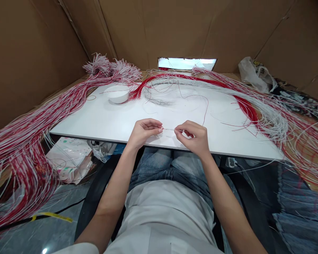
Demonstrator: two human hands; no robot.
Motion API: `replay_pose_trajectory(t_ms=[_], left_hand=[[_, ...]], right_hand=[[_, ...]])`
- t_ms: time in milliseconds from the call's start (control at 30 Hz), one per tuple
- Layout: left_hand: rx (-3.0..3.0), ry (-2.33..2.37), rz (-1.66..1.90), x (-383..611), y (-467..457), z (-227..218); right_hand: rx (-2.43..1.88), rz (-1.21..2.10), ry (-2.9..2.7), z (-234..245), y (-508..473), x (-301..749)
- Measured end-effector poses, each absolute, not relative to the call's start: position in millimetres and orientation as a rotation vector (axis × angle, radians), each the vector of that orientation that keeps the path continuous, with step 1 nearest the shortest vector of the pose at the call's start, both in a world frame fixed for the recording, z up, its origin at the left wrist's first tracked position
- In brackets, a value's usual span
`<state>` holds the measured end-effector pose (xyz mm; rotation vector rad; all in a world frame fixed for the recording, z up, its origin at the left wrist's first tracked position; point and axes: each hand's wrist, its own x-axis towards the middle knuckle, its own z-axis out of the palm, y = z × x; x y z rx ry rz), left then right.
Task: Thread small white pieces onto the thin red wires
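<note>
Just above the front edge of the white table [95, 123], my left hand [145, 132] pinches one end of a thin red-and-white wire [168, 129] between thumb and fingertips. A short length of it spans the gap to my right hand [194, 137]. There, thumb and forefinger are closed on the wire, and the other fingers curl inward. From near the right hand a loose red wire [207, 104] curves up across the tabletop. How the held wire is joined or twisted is too small to make out.
A white bowl [118, 95] stands at the back left. Twisted red-and-white wires [69, 95] hang over the left side. Red wires [246, 107] and white wires [272, 121] arc along the back and right. Cardboard walls [127, 31] enclose the table; a plastic bag [251, 74] lies back right.
</note>
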<state>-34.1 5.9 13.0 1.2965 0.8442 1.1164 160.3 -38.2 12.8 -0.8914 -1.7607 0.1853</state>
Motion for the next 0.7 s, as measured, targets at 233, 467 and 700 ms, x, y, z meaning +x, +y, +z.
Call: replay_pose_trajectory(t_ms=[233, 467, 700], left_hand=[[1.324, 0.871, 1.116, -33.7, 5.7, 12.7], [1.319, 0.851, 1.117, -34.0, 6.6, 12.2], [1.395, 0.868, 1.105, -35.0, 5.8, 12.8]], right_hand=[[-0.882, 0.194, -1.771, 13.4, -38.5, 160.5], [-0.901, 0.196, -1.778, 12.6, -38.3, 160.9], [-0.916, 0.191, -1.783, 13.3, -38.6, 161.0]])
